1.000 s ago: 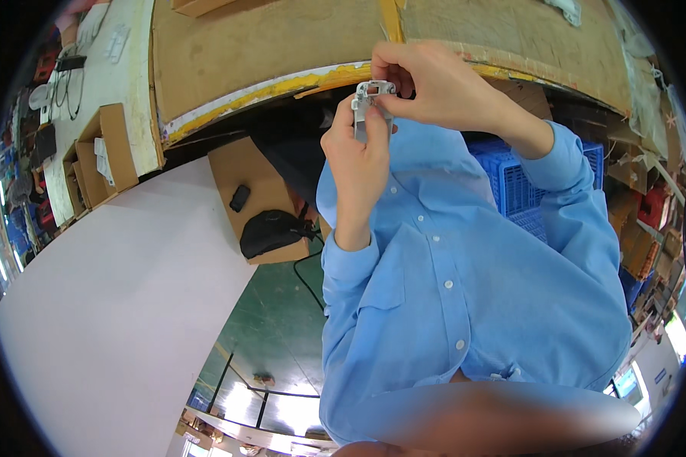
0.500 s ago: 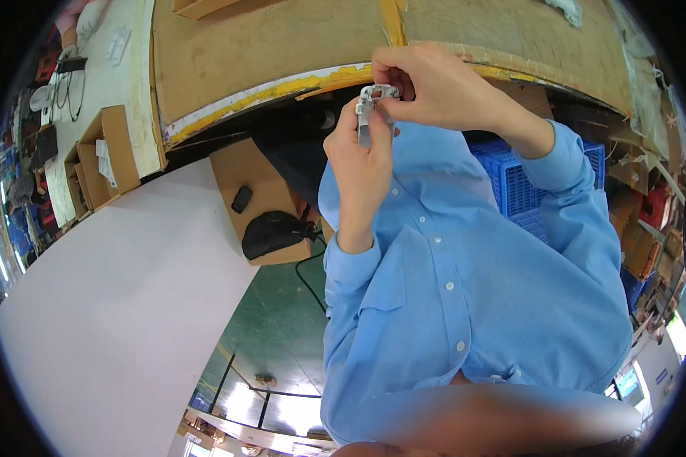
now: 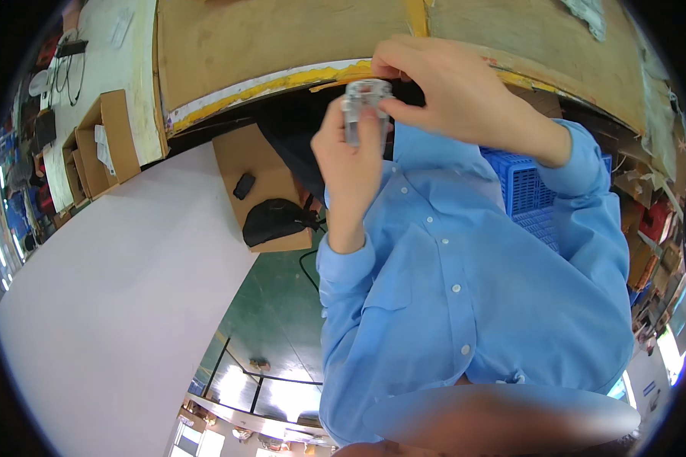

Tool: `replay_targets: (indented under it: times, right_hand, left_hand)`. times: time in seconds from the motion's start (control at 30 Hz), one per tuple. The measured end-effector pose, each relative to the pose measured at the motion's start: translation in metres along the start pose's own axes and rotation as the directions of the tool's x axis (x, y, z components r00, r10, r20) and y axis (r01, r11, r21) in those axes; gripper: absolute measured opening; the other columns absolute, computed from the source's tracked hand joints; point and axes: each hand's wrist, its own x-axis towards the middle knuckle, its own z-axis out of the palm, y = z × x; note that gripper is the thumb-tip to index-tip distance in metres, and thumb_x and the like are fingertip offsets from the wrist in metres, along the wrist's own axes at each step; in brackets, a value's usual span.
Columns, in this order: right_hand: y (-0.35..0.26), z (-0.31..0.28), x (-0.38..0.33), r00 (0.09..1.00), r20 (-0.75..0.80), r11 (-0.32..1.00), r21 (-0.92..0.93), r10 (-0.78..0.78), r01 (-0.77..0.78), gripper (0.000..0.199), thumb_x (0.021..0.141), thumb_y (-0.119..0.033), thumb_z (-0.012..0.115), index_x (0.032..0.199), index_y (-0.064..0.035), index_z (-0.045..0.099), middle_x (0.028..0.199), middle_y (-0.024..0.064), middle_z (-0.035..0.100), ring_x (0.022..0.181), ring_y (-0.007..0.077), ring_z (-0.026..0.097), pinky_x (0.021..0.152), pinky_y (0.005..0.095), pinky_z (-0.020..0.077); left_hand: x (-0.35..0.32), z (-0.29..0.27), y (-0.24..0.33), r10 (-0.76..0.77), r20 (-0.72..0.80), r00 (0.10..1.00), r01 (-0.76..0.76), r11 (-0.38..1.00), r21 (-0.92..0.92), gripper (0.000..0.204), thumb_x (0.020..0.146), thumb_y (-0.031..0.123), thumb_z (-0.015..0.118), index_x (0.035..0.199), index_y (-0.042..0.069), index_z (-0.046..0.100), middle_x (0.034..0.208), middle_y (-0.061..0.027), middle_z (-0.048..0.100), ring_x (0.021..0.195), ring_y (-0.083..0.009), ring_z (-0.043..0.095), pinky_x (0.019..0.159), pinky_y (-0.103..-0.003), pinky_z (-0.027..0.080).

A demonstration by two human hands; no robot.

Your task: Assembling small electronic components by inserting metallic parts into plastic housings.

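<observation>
Both hands meet on a small grey metal-and-clear part point(image 3: 366, 103), held up in front of the yellow-taped edge of a wooden workbench point(image 3: 282, 46). My left hand point(image 3: 351, 164) grips the part from below, thumb and fingers wrapped around its lower half. Reaching in from the right, my right hand point(image 3: 457, 95) pinches its top with the fingertips. Both forearms are in light blue shirt sleeves point(image 3: 465, 289). The part's details are too small to make out.
A cardboard box point(image 3: 263, 164) under the bench carries a black pouch point(image 3: 274, 221) and a small black item point(image 3: 244, 185). A blue plastic crate point(image 3: 530, 190) sits to the right. A white panel point(image 3: 114, 305) fills the left, with open cartons point(image 3: 107, 137) beyond it and green floor point(image 3: 274, 320) below.
The hands and the part stay in almost the same place; my right fingers have shifted slightly on the part's top.
</observation>
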Motion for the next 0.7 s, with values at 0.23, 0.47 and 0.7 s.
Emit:
replay_targets:
  times: [0.23,0.47,0.7]
  right_hand:
    - [-0.087,-0.035,-0.034,0.863,-0.045,0.863,-0.089,-0.503,0.498,0.037,0.067,-0.017,0.069,0.103,-0.0090,0.065,0.106,0.0097,0.062,0.088,0.0236,0.064,0.069,0.0395,0.0499]
    - [-0.055,-0.049,-0.001,0.497,-0.099,0.493,0.063,-0.862,0.868,0.033,0.069,-0.018,0.068,0.101,-0.0113,0.067,0.100,0.0063,0.060,0.094,0.0199,0.061,0.066,0.0376,0.0485]
    - [-0.011,-0.057,0.005,0.290,-0.179,0.321,-0.182,-0.940,0.930,0.031,0.071,-0.017,0.067,0.102,-0.0126,0.066,0.098,0.0050,0.059,0.097,0.0183,0.060,0.066,0.0375,0.0482]
  left_hand:
    - [0.083,-0.100,0.013,-0.086,-0.285,0.955,0.102,0.994,0.041,0.029,0.090,0.008,0.057,0.116,-0.005,0.054,0.101,-0.0155,0.065,0.080,-0.0214,0.069,0.069,-0.030,0.055]
    - [0.219,-0.205,0.020,-0.069,-0.356,0.932,0.153,0.965,0.214,0.041,0.083,-0.008,0.046,0.123,-0.017,0.044,0.116,-0.0280,0.057,0.099,-0.0382,0.066,0.086,-0.044,0.057]
    - [0.335,-0.289,-0.012,-0.094,-0.483,0.870,0.275,0.907,0.319,0.018,0.083,-0.004,0.061,0.096,-0.015,0.056,0.093,-0.0228,0.066,0.076,-0.0302,0.071,0.059,-0.028,0.059]
